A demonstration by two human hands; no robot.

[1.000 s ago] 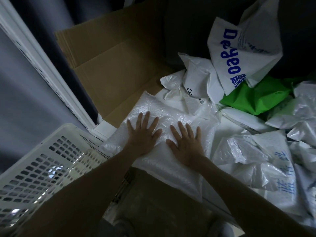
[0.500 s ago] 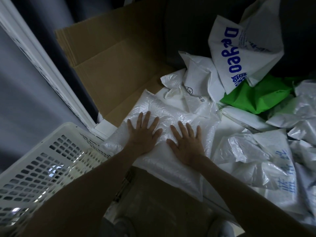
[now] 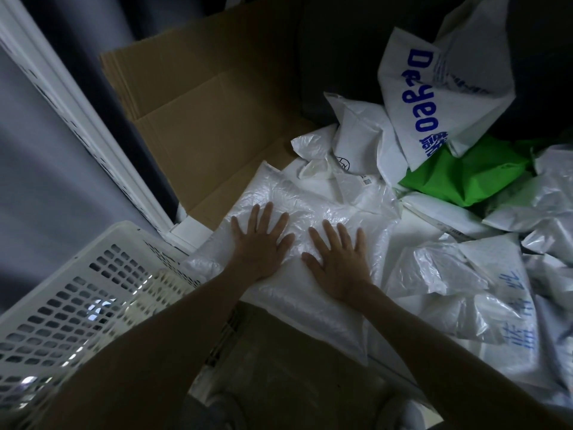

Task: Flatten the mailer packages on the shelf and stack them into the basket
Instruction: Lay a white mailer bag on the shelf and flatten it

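A white bubble mailer (image 3: 304,200) lies flat near the shelf's front edge. My left hand (image 3: 260,240) presses on its left half with fingers spread straight. My right hand (image 3: 341,259) presses beside it, palm down, fingers straight. A white perforated plastic basket (image 3: 71,293) stands at the lower left, below the shelf edge. More crumpled white mailers (image 3: 465,274) are heaped to the right.
A flattened cardboard box (image 3: 198,119) leans at the back left of the shelf. A white bag with blue lettering (image 3: 434,97) and a green bag (image 3: 465,175) sit at the back right. A white shelf post (image 3: 77,119) runs diagonally on the left.
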